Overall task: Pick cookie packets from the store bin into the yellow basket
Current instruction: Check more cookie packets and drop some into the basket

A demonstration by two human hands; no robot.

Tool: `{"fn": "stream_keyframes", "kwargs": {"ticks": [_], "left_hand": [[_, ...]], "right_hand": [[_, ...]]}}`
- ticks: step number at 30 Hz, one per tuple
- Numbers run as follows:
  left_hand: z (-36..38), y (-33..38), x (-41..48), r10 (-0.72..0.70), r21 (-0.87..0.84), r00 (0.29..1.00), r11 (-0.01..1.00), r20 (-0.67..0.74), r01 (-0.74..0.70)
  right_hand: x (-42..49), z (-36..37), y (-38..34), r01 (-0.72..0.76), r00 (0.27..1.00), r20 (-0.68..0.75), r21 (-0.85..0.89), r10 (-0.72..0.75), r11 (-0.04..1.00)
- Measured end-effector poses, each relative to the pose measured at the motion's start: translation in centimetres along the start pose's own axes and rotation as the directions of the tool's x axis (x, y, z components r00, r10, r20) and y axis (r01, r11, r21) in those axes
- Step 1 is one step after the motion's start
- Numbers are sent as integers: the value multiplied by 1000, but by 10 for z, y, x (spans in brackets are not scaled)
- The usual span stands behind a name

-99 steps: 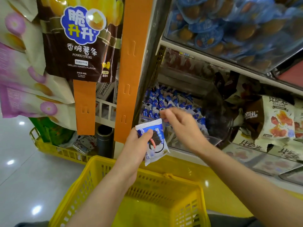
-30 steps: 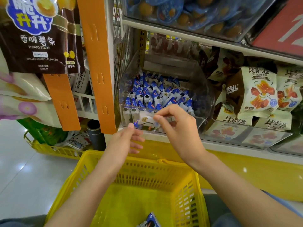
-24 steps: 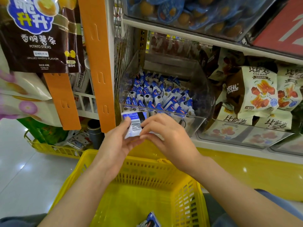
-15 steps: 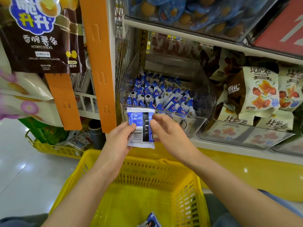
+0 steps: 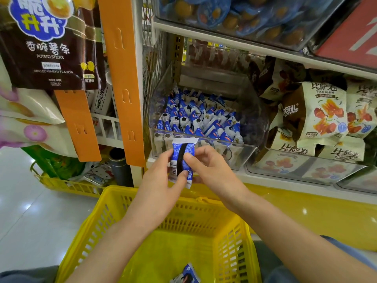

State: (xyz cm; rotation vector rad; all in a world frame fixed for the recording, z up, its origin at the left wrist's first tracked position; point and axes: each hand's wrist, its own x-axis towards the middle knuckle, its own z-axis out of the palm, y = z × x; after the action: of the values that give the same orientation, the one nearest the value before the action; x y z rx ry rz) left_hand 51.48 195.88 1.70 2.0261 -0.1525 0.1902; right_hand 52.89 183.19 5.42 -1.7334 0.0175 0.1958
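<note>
1. Shelving (image 5: 234, 44) fills the upper frame, with hanging potato-stick bags (image 5: 47, 43) at its left.
2. Yellow basket (image 5: 114, 205) sits below the hands; one cookie packet (image 5: 186, 275) lies on its floor.
3. Clear store bin (image 5: 253, 123) on the shelf holds many blue-and-white packets.
4. Left hand (image 5: 158, 183) and right hand (image 5: 212, 167) both pinch one upright packet (image 5: 181, 158), barcode side showing, just in front of the bin and above the basket's far rim.

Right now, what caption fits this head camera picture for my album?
Both hands, left and right, hold a blue-and-white cookie packet above the yellow plastic basket.
</note>
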Motion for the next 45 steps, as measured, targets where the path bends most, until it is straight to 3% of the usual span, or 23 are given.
{"fn": "stream_keyframes", "kwargs": {"ticks": [3,7,12,18,25,34,38,45], "left_hand": [[1,-2,-3,2,16,998,1000,61,-3],[2,0,-6,-29,14,999,1000,30,28],[-8,2,-1,63,173,994,984,-87,-48],[-12,4,-1,115,333,993,936,9,-112],[-10,4,1,33,228,998,974,-62,-18],[-14,-3,4,137,193,986,974,-96,-116],[-11,-2,6,69,125,991,991,-112,-54],[-3,3,-2,-6,38,1000,999,5,6]], "right_hand": [[0,2,3,49,999,12,-63,-48,997],[2,4,6,67,997,57,-136,-60,988],[2,6,8,114,992,70,-105,-107,988],[0,4,10,154,988,44,-209,-148,966],[0,9,16,232,972,111,-282,-209,931],[2,5,16,257,959,201,-306,-202,916],[2,4,16,265,961,160,-299,-226,917],[4,2,13,197,980,25,-137,-195,971]]}}
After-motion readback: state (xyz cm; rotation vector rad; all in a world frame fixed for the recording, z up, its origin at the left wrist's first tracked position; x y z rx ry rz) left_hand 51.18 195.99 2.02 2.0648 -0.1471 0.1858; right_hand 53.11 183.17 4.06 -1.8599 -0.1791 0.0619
